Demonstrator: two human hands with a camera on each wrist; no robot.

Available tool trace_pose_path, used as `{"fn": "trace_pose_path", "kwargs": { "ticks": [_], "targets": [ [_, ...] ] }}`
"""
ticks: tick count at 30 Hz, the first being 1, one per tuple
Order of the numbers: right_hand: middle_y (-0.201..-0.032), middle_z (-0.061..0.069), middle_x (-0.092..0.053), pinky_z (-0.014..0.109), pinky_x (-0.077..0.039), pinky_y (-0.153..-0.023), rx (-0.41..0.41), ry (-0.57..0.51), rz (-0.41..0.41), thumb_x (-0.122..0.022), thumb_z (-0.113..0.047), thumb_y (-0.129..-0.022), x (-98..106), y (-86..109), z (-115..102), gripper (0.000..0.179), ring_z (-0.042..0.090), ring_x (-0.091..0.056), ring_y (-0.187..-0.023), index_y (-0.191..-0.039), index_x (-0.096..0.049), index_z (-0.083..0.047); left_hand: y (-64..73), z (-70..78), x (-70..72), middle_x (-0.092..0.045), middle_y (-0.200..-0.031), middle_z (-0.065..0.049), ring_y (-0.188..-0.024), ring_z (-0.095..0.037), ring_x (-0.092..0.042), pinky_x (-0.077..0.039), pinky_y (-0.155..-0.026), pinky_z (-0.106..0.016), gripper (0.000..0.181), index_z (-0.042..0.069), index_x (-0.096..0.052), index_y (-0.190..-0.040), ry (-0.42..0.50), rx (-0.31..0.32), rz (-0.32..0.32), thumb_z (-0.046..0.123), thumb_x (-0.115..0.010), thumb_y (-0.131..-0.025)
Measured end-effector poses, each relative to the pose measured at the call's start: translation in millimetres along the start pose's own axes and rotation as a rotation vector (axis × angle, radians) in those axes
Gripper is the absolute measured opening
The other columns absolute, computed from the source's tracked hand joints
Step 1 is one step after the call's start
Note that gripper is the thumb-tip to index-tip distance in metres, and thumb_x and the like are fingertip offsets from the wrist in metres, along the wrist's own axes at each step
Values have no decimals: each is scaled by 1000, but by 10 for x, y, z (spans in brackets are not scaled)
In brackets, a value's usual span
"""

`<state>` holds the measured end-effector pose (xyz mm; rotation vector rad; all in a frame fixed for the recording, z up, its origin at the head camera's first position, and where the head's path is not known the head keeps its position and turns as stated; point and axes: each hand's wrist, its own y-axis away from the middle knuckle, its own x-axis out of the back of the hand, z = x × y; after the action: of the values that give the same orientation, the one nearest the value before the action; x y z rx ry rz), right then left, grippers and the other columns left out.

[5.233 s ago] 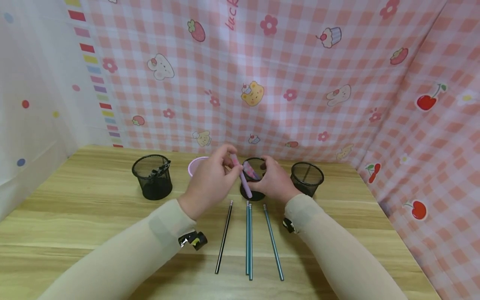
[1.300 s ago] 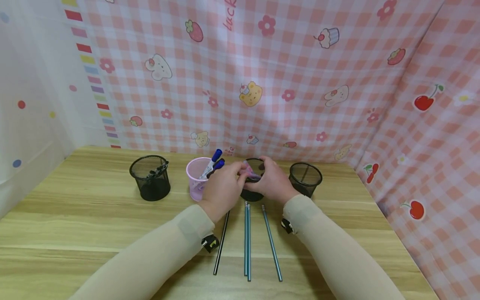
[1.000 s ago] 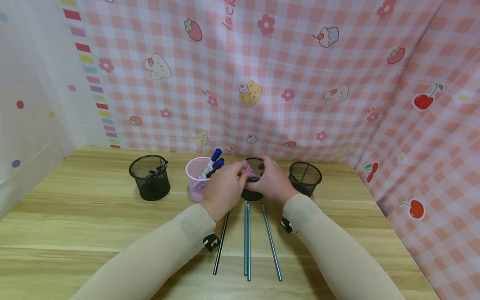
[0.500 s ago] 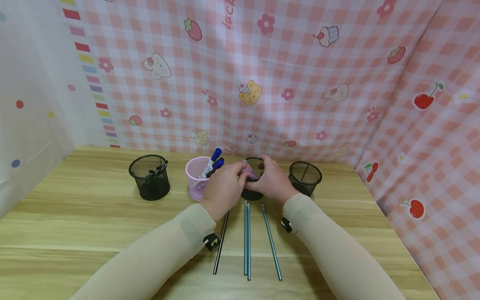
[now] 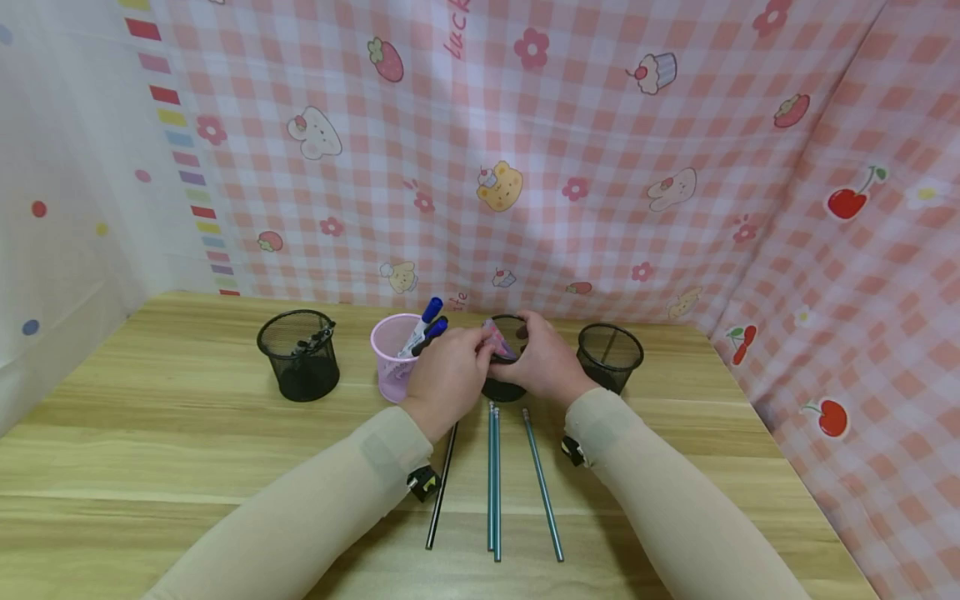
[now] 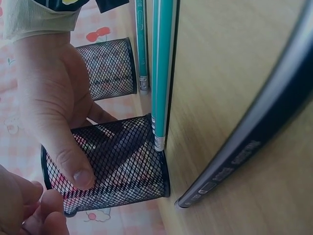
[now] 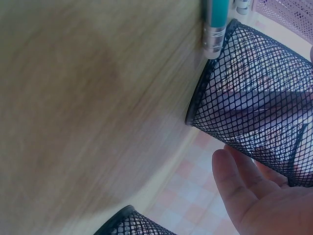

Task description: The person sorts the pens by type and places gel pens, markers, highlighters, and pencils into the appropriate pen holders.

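Note:
My right hand (image 5: 551, 364) grips a black mesh pen holder (image 6: 122, 171), thumb across its near side and fingers on the far side. At its rim are the bent fingertips of my left hand (image 5: 448, 373), thumb and forefinger close together beside a pink-patterned item (image 5: 498, 340) inside. Whether these fingertips pinch anything is hidden. Dark purplish, stick-like shapes (image 7: 259, 107) show through the mesh in the right wrist view. On the table in front lie a black pencil (image 5: 442, 492) and several teal pencils (image 5: 543, 487), metal ends toward the holder.
Left of the hands, a pink holder (image 5: 390, 371) contains blue-capped markers (image 5: 431, 312). Farther left, one black mesh holder (image 5: 307, 375) has small dark items inside. Another black mesh holder (image 5: 611, 354) stands at right. Patterned cloth (image 5: 450, 167) hangs behind the wooden table (image 5: 187, 467).
About five seconds ago my left hand held a lilac stick with a pink-patterned end above the holder. It has since lowered to the rim. Over the last second both hands stay nearly still.

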<state>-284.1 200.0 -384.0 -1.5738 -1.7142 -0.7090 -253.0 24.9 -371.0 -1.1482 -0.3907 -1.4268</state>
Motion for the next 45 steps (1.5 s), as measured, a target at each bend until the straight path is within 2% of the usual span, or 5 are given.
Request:
{"fn": "trace_pose_path", "kwargs": {
  "ticks": [14, 21, 28, 35, 45],
  "targets": [
    [-152, 18, -53, 51, -53, -107, -5, -8, 0, -88, -55, -79, -11, -9, 9, 114, 35, -58, -134, -163, -29, -7, 24, 28, 45, -76, -111, -4, -99, -20, -72, -61, -85, -40, 29, 12, -72, -129, 30, 48, -37, 30, -61, -108],
    [-152, 19, -53, 52, -53, -108, -11, -2, -1, -88, -55, -80, -13, -2, 6, 113, 36, -58, -135, -163, -29, -7, 91, 27, 123, -74, -102, -1, -86, -16, -68, -59, -76, -36, 21, 12, -70, -113, 32, 16, -59, 31, -63, -107],
    [-152, 18, -54, 54, -52, -109, -17, -11, -7, -90, -50, -80, -4, 9, -13, 112, 37, -58, -136, -164, -28, -9, 193, 21, 249, -75, -101, -2, -78, -12, -66, -58, -70, -32, 32, 9, -70, -125, -14, -18, -181, 33, -66, -105],
    [-150, 18, -55, 54, -52, -108, -37, -41, -6, -91, -49, -78, -1, 24, -19, 113, 37, -59, -133, -163, -27, -12, 341, -82, 311, -78, -116, -8, -99, -23, -76, -63, -90, -42, 36, 5, -71, -127, -137, -58, -348, 32, -70, -103],
    [-150, 20, -53, 54, -50, -111, -18, -73, -10, -92, -47, -79, -2, 35, -10, 112, 38, -56, -135, -161, -27, -9, 476, -181, 333, -68, -82, -1, -72, -15, -64, -60, -76, -39, 31, 5, -70, -108, -173, -42, -551, 33, -77, -97]
  ]
}}
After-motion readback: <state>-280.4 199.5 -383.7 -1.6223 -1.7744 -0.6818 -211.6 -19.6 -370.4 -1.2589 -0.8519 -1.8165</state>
